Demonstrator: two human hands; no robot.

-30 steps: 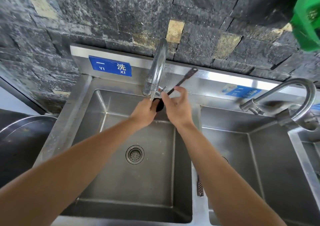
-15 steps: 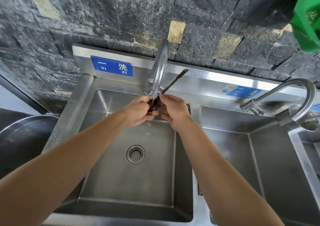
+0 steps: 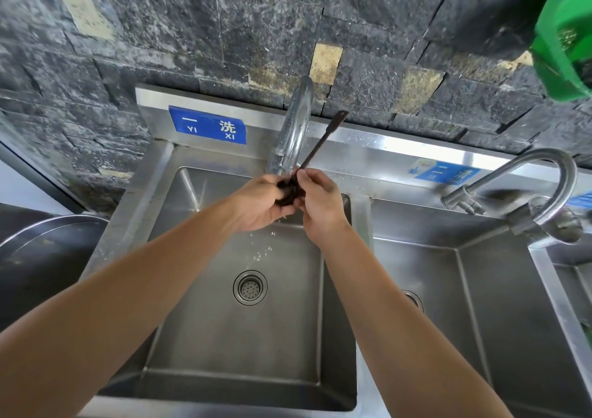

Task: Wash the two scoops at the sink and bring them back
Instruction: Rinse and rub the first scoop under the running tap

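Note:
A dark brown long-handled scoop [image 3: 323, 142] is held under the left faucet [image 3: 294, 129], its handle pointing up and to the right. My right hand [image 3: 320, 199] grips the scoop at the base of the handle. My left hand [image 3: 259, 203] wraps around the dark bowl [image 3: 290, 191] and covers part of it. Water runs from the spout onto the bowl, and drops fall into the left sink basin [image 3: 198, 337]. A second scoop is not visible in this frame.
The drain [image 3: 250, 287] lies below my hands. A second basin [image 3: 480, 337] with its own faucet [image 3: 525, 190] is to the right. A blue sign [image 3: 208, 125] marks the backsplash. A green object [image 3: 567, 43] hangs top right; a large metal pot [image 3: 38, 257] stands left.
The scoop's handle has swung more upright and closer to the faucet. My left hand has closed around the bowl, and water now splashes down from my hands.

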